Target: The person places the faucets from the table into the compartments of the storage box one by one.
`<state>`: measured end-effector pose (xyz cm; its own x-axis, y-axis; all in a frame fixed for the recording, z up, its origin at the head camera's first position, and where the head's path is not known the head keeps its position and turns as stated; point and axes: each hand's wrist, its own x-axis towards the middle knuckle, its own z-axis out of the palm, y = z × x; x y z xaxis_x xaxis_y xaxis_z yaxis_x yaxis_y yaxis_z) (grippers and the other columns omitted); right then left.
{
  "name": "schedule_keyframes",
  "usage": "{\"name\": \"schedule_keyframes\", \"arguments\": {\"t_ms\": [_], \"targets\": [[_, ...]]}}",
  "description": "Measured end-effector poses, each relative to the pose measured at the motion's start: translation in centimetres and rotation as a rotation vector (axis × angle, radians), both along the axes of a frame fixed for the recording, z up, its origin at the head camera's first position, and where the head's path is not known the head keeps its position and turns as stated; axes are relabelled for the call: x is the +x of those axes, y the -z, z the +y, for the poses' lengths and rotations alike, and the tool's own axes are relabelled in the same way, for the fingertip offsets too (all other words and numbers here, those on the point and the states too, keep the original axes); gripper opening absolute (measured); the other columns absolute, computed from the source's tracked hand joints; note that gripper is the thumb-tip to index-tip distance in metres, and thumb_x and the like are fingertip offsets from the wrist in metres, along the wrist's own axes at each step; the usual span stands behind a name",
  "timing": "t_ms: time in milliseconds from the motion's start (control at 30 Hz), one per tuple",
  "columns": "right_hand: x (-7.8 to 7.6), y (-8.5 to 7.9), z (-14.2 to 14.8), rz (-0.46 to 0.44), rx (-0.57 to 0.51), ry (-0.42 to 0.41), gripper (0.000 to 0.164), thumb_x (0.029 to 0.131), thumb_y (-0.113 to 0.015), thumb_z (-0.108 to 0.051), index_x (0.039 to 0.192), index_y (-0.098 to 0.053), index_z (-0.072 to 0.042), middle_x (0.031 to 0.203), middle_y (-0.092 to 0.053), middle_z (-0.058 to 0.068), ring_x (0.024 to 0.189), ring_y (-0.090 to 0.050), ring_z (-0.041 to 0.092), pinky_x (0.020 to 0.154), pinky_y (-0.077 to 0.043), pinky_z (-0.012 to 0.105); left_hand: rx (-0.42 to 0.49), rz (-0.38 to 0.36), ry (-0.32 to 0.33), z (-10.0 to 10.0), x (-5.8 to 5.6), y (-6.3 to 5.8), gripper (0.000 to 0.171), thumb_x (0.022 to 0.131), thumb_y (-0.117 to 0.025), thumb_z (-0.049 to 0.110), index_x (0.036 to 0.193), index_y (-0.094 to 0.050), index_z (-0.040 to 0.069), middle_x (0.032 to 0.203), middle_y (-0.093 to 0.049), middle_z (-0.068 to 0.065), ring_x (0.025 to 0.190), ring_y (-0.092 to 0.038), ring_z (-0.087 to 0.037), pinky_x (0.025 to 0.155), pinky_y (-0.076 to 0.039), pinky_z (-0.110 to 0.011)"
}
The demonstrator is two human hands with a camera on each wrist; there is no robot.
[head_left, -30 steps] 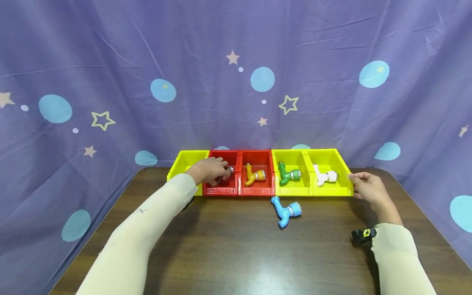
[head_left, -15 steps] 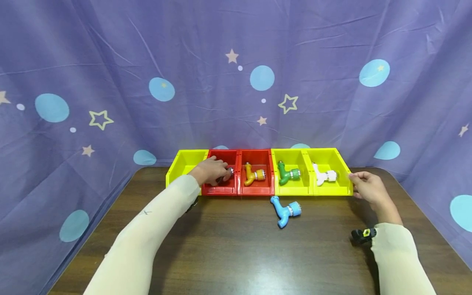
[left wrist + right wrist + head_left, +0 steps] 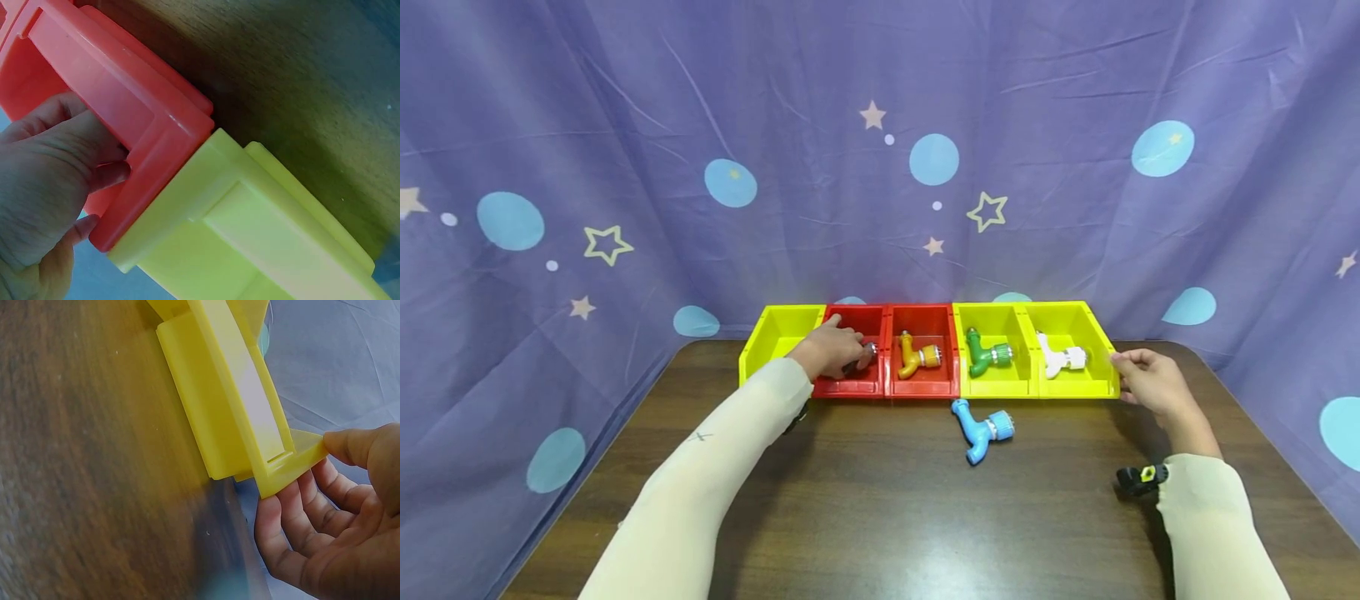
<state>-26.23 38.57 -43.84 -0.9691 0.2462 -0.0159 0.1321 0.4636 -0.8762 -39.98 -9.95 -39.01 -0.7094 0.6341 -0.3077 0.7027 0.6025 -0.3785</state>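
Observation:
My left hand [image 3: 831,347] reaches down into the left red bin [image 3: 857,387], its fingers around a dark faucet [image 3: 867,356]. Only the faucet's handle end with a silvery tip shows past the fingers; in the left wrist view the hand and bin wall hide it. At the row's right end, my right hand [image 3: 1153,387] pinches the side rim of the outer yellow bin [image 3: 234,406], thumb on one side and fingers on the other. Inside that bin lies a white faucet [image 3: 1060,358].
A green faucet [image 3: 987,354] lies in the neighbouring yellow bin, a yellow-orange faucet [image 3: 917,356] in the right red bin. On the table [image 3: 880,508], before the row, lies a blue faucet [image 3: 981,431]. Another yellow bin [image 3: 778,333] ends the row at left, partly behind my left arm.
My left hand has shifted slightly to the right within the left red bin, around the dark faucet. The right hand keeps its grip on the yellow bin's rim; the other faucets stay put.

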Motion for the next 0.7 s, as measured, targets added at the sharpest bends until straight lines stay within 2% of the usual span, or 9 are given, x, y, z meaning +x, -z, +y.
{"name": "schedule_keyframes", "arguments": {"t_ms": [300, 700], "targets": [[-0.1, 0.0, 0.1, -0.004, 0.007, 0.004, 0.058, 0.109, -0.044, -0.041, 0.133, -0.049, 0.012, 0.123, -0.056, 0.026, 0.089, -0.061, 0.016, 0.07, -0.06, 0.028, -0.005, 0.016, 0.022, 0.1, 0.6, -0.7, 0.025, 0.087, -0.083, 0.026, 0.109, -0.072, 0.029, 0.119, -0.069, 0.001, 0.113, -0.057, -0.025, 0.113, -0.034, -0.054], [0.1, -0.2, 0.0, -0.007, 0.0, -0.004, 0.057, 0.109, -0.043, -0.039, 0.133, -0.048, 0.012, 0.123, -0.055, 0.025, 0.09, -0.061, 0.016, 0.071, -0.06, 0.028, -0.008, 0.05, 0.1, 0.8, 1.5, -2.9, 0.023, 0.089, -0.081, 0.03, 0.111, -0.075, 0.03, 0.111, -0.068, 0.004, 0.11, -0.056, -0.023, 0.104, -0.038, -0.049]]}}
